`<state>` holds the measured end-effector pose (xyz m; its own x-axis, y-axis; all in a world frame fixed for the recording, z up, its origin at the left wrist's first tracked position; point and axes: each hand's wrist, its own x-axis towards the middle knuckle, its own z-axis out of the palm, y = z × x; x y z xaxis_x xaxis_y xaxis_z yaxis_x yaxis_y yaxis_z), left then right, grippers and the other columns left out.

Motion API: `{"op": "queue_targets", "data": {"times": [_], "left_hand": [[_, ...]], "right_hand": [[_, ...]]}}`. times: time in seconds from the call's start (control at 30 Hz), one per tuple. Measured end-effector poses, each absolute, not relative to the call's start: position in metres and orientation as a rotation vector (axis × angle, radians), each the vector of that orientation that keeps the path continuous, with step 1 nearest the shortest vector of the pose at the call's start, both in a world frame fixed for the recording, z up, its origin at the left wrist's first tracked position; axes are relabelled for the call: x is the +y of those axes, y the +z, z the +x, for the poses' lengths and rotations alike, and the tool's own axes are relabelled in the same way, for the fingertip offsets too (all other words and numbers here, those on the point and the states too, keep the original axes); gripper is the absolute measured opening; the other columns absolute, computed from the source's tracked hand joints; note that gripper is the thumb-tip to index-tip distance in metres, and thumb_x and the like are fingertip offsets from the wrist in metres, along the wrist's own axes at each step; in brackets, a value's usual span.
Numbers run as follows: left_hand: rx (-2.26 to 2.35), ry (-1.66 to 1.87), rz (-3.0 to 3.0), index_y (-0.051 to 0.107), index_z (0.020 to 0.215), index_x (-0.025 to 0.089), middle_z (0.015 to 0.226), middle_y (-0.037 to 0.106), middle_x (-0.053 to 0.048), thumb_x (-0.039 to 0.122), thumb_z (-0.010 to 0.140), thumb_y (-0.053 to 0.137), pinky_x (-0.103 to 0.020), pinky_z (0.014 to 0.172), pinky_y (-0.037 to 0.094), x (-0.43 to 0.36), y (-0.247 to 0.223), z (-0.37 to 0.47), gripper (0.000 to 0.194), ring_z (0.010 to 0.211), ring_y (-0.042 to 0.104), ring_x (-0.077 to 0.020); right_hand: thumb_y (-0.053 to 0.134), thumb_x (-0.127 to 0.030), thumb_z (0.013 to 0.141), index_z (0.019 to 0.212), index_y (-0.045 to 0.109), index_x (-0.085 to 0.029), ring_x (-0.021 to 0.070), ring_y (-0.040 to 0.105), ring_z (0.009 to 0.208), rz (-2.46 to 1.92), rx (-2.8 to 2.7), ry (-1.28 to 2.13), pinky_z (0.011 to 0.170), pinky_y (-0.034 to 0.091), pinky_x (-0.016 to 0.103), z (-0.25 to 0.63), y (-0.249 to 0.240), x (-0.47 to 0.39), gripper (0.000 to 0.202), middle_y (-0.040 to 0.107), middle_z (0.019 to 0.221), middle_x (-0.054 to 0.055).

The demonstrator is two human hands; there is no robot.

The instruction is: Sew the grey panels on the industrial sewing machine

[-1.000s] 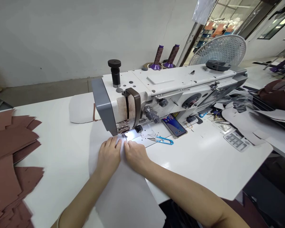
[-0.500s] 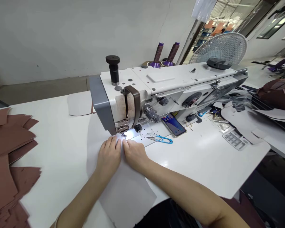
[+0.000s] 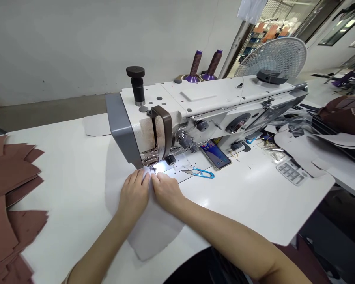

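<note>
A pale grey-white panel of sheet material (image 3: 154,236) lies on the machine bed and runs up under the presser foot (image 3: 152,168) of a white sewing machine (image 3: 154,92). Close to the foot, my left hand (image 3: 134,189) presses and grips the panel from the left, fingers bent over it. My right hand (image 3: 167,191) pinches it from the other side, its fingers curled under and partly hidden. Both thumbs nearly meet just in front of the needle area, which a small lamp lights. The panel's near end hangs free between my forearms.
Blue-handled thread snips (image 3: 202,172) and a phone (image 3: 215,154) lie right of the needle. Brown cut pieces (image 3: 14,173) are stacked at the left. Behind the machine stand two thread cones (image 3: 196,65) and a fan (image 3: 273,59). Scraps (image 3: 296,152) lie at the right.
The panel has slid forward under the presser foot, its near edge now farther from my body. Both hands keep their hold close to the needle. My view has shifted slightly.
</note>
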<state>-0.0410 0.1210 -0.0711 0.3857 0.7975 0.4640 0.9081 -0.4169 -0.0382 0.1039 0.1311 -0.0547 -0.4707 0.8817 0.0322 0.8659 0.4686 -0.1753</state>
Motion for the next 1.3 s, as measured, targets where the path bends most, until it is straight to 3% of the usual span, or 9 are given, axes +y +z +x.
{"op": "queue_targets", "data": {"times": [0.2,0.4,0.63,0.97,1.3], "left_hand": [[-1.476,-0.497,-2.361,0.059,0.115,0.007,0.111,0.063,-0.017,0.003,0.083,0.037,-0.043,0.093,0.045,0.132,-0.074,-0.050,0.039,0.106,0.056,-0.0285],[-1.405,-0.646,-2.428,0.061,0.111,0.011,0.113,0.062,-0.016,0.003,0.084,0.035,-0.043,0.091,0.047,0.129,-0.076,-0.052,0.039,0.109,0.054,-0.0268],[-1.362,-0.712,-2.543,0.057,0.119,0.022,0.108,0.060,-0.011,0.001,0.085,0.034,-0.039,0.083,0.049,0.120,-0.069,-0.041,0.047,0.104,0.054,-0.0239],[-1.410,-0.710,-2.531,0.059,0.114,0.018,0.112,0.060,-0.012,0.006,0.087,0.037,-0.040,0.088,0.045,0.122,-0.071,-0.040,0.037,0.107,0.052,-0.0251],[-1.485,-0.657,-2.541,0.059,0.114,0.016,0.115,0.059,-0.013,0.005,0.086,0.037,-0.040,0.088,0.044,0.122,-0.069,-0.037,0.037,0.109,0.050,-0.0256]], "right_hand": [[0.038,-0.015,0.093,0.099,0.049,-0.019,0.0168,0.054,0.078,-1.807,-2.405,0.243,0.055,0.036,0.025,0.101,-0.053,0.129,0.014,0.054,0.099,0.007],[0.044,-0.023,0.093,0.100,0.050,-0.018,0.0180,0.057,0.078,-1.813,-2.293,0.397,0.061,0.036,0.027,0.110,-0.049,0.125,0.010,0.059,0.092,0.005],[0.033,-0.019,0.096,0.086,0.051,-0.019,0.0156,0.054,0.067,-1.808,-2.405,0.158,0.051,0.026,0.026,0.110,-0.062,0.123,0.021,0.058,0.080,0.003],[0.042,-0.009,0.087,0.085,0.054,-0.018,0.0181,0.048,0.073,-1.618,-2.484,-0.049,0.060,0.028,0.030,0.112,-0.063,0.123,0.016,0.056,0.078,0.005],[0.042,-0.010,0.089,0.093,0.057,-0.016,0.0190,0.047,0.075,-1.534,-2.580,-0.048,0.061,0.030,0.030,0.110,-0.059,0.125,0.016,0.056,0.080,0.007]]}}
